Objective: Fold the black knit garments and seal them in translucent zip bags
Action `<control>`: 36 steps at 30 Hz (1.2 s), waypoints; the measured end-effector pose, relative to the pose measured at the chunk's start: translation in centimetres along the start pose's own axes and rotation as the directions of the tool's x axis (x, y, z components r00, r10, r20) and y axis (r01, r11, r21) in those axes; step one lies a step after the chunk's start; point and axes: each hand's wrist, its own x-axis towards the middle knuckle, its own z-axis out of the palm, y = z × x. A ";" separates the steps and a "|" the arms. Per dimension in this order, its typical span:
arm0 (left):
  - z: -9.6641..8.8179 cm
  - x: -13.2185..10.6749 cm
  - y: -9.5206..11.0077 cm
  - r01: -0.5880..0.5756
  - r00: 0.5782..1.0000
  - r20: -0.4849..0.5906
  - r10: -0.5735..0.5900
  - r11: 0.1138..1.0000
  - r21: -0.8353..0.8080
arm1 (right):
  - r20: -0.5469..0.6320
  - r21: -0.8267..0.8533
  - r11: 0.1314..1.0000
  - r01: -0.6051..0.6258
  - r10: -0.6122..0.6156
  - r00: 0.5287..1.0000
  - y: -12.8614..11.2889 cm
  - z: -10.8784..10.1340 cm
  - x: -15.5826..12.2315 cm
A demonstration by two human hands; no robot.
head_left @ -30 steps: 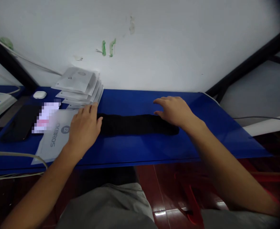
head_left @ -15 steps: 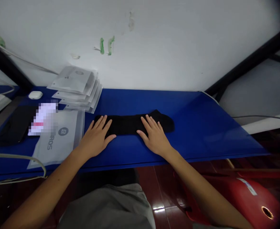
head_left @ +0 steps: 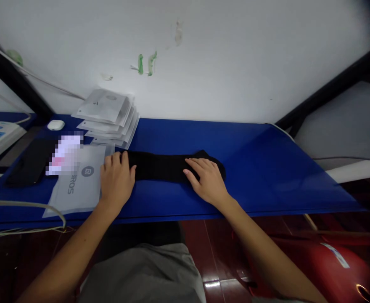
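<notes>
– Where do we have the black cloth (head_left: 161, 167)?

– Stretched sideways on the blue table (head_left: 260, 168), running between our hands and partly under both. Our left hand (head_left: 117, 181) covers its left end, beside the printed bag (head_left: 84, 183).

– And how are we gripping it?

– Our right hand (head_left: 207, 181) lies loosely over it, thumb apart from the fingers, the cloth's right end showing past it. Our left fingers bend over it; whether they pinch, we can't tell.
</notes>
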 end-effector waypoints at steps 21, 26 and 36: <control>-1.7 3.0 -0.7 0.234 0.925 0.324 -0.199 0.970 -0.070 | -0.029 0.016 0.997 -0.081 0.081 0.996 2.5 1.4 -0.1; -2.2 2.4 -2.3 0.386 0.904 0.286 -0.317 0.893 -0.231 | -0.077 0.082 0.995 -0.051 0.058 0.995 2.6 1.1 0.0; -3.4 2.0 -3.0 0.464 0.882 0.076 -0.465 0.832 -0.303 | -0.038 0.210 0.976 -0.055 0.065 0.997 3.1 1.5 -0.4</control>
